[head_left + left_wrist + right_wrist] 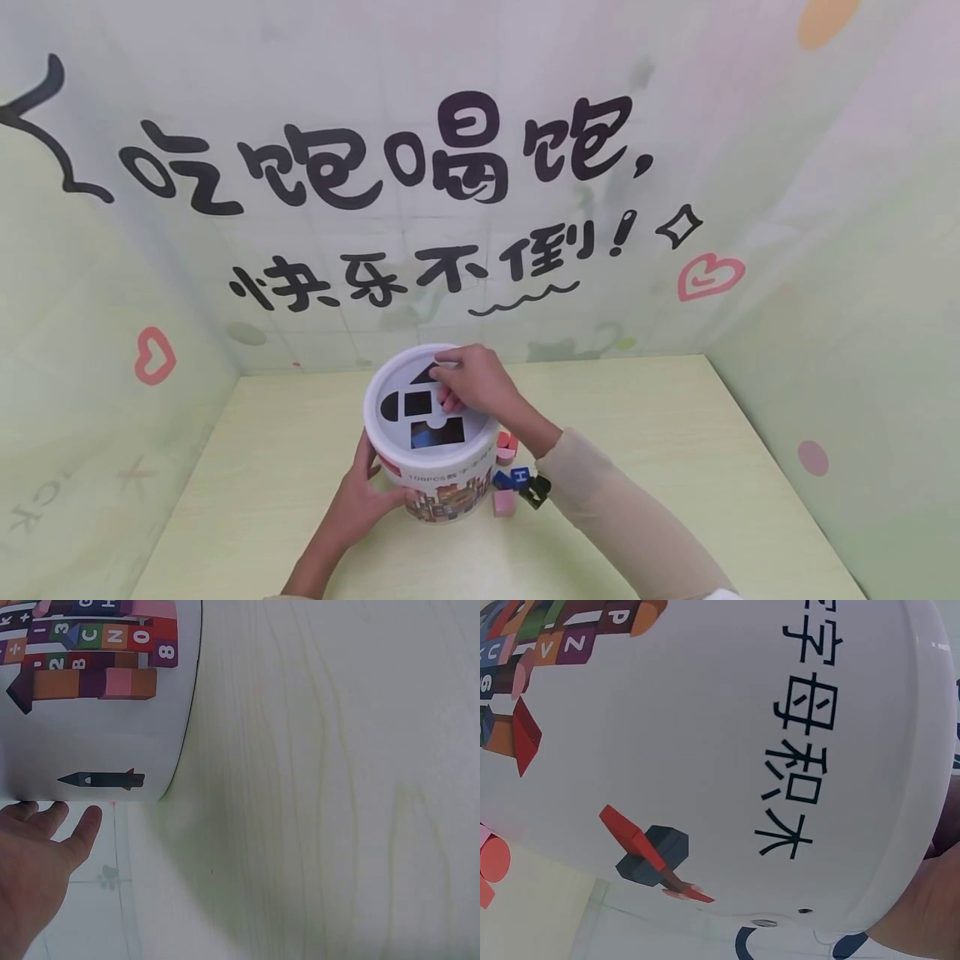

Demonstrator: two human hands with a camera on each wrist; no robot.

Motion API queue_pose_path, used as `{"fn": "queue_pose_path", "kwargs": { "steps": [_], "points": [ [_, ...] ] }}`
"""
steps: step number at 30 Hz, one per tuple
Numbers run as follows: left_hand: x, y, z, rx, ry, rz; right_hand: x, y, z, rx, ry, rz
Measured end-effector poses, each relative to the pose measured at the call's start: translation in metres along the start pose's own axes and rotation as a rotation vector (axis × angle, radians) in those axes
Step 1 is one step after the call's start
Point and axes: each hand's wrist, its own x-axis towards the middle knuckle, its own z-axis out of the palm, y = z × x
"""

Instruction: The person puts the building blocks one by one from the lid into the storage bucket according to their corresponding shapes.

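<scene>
A white round bucket [450, 496] printed with pictures of blocks stands on the table. Its white lid [397, 435] has black shaped slots, and something blue shows inside the largest one. My left hand [358, 502] holds the bucket's left side, thumb on the front and fingers round the back. Over the lid, my right hand [480, 382] has its fingers bent down beside the triangular slot; whether it pinches a small block is hidden. Right of the bucket lie a pink block [504, 503], a blue block with an H [520, 476] and a dark green block [536, 492].
Behind those, red and pink blocks [507, 446] sit close to the bucket, partly under the right forearm. The pale wooden table [247, 467] meets a printed wall [420, 275] at the back, with walls on both sides.
</scene>
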Motion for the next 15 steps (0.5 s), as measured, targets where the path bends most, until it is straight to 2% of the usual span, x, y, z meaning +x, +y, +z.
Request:
{"fn": "queue_pose_path", "kwargs": {
  "steps": [15],
  "points": [
    [0.000,-0.001,0.001,0.000,0.005,0.004,-0.005,0.013,-0.029,0.083,0.049,0.032]
  ]
}}
